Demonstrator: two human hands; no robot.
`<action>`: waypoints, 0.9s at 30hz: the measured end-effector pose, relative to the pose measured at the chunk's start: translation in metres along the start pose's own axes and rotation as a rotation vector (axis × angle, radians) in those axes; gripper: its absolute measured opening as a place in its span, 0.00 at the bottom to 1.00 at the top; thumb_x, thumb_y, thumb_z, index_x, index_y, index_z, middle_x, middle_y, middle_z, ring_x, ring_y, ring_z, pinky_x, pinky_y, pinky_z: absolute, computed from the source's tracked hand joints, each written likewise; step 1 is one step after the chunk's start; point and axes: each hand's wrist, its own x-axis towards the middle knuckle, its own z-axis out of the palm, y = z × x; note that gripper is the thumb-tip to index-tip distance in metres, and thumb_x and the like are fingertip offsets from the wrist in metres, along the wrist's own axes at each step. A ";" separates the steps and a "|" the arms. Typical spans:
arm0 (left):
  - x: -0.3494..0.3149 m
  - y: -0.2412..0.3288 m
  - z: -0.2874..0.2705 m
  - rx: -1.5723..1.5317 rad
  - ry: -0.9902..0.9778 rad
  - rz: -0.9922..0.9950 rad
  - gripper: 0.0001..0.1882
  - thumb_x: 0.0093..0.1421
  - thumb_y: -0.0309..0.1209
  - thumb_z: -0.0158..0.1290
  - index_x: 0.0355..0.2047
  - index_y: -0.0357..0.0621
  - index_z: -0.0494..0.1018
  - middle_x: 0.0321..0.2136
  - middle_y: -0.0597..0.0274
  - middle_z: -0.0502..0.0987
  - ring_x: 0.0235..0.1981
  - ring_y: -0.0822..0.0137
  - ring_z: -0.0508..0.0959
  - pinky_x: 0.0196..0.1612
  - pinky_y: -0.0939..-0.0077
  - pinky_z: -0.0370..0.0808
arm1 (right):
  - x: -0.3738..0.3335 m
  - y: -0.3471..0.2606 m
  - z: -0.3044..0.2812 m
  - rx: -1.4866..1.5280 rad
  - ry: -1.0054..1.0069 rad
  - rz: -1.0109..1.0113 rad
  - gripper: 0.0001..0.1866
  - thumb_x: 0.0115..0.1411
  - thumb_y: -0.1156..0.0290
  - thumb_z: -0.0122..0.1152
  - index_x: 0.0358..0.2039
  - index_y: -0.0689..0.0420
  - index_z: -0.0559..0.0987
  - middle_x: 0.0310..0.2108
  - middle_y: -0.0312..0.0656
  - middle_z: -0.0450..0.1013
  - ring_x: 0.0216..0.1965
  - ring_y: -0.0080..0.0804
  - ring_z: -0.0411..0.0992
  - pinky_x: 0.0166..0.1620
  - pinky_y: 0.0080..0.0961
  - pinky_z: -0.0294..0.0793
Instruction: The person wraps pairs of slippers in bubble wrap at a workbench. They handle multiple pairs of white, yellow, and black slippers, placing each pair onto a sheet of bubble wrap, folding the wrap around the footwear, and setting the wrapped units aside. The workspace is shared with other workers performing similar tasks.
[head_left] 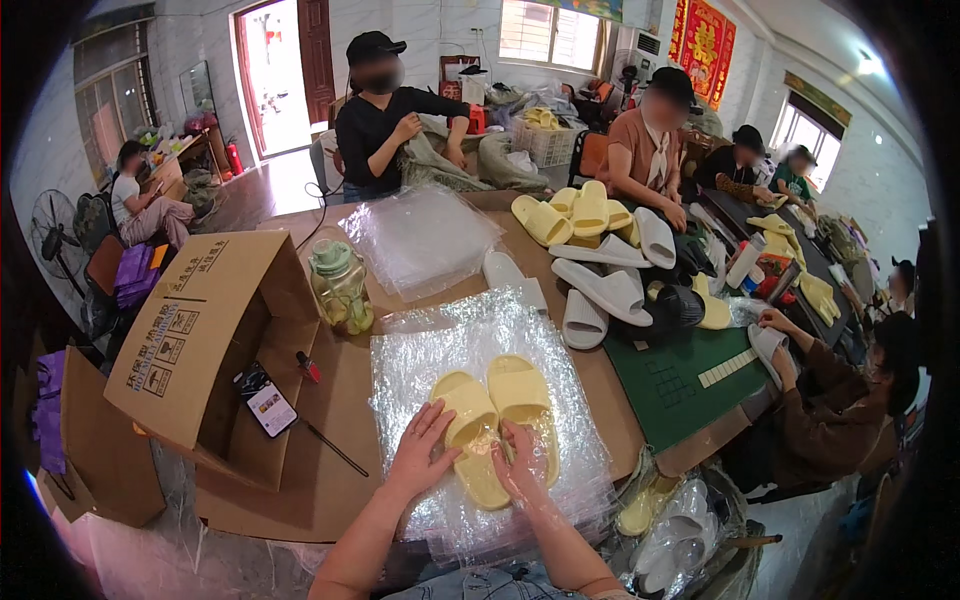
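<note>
- Two pale yellow slippers, lying side by side, toes away from the person: left slipper [468,425], right slipper [524,395]. Location: on a stack of clear plastic film [412,345] atop the brown tabletop [345,405]; whether film also covers them, cannot tell.
- One left hand [422,452]: fingers spread, laid over the outer edge and strap of the left slipper; not clenched.
- One right hand [517,462]: fingers loosely bent, at the left slipper's inner edge, between the pair; firmness of hold, cannot tell.
- Handling, judged: light, soft, springy foam; bends without breaking. Film beneath likely slick, so slippers may slide.
- Best hold, judged: across the strap, or both sole edges pinched together near mid-length.
</note>
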 end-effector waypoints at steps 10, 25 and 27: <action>0.000 0.000 0.000 0.013 -0.024 -0.029 0.36 0.58 0.37 0.64 0.67 0.49 0.67 0.71 0.54 0.61 0.71 0.45 0.58 0.72 0.54 0.59 | 0.000 0.000 0.001 -0.007 0.010 -0.026 0.24 0.56 0.72 0.68 0.54 0.56 0.76 0.39 0.43 0.74 0.41 0.42 0.74 0.46 0.39 0.74; 0.001 0.001 -0.001 0.015 0.004 -0.005 0.36 0.57 0.38 0.65 0.66 0.49 0.68 0.70 0.52 0.63 0.70 0.43 0.61 0.70 0.53 0.62 | -0.001 0.004 0.003 0.005 0.035 -0.042 0.23 0.57 0.72 0.68 0.54 0.57 0.76 0.38 0.43 0.74 0.41 0.41 0.74 0.45 0.38 0.74; 0.000 0.001 0.000 0.016 0.007 -0.004 0.36 0.57 0.38 0.65 0.66 0.49 0.68 0.70 0.52 0.63 0.70 0.43 0.61 0.70 0.53 0.62 | 0.000 0.002 0.001 -0.003 0.026 -0.032 0.24 0.57 0.72 0.68 0.54 0.57 0.76 0.38 0.43 0.74 0.41 0.41 0.74 0.45 0.39 0.75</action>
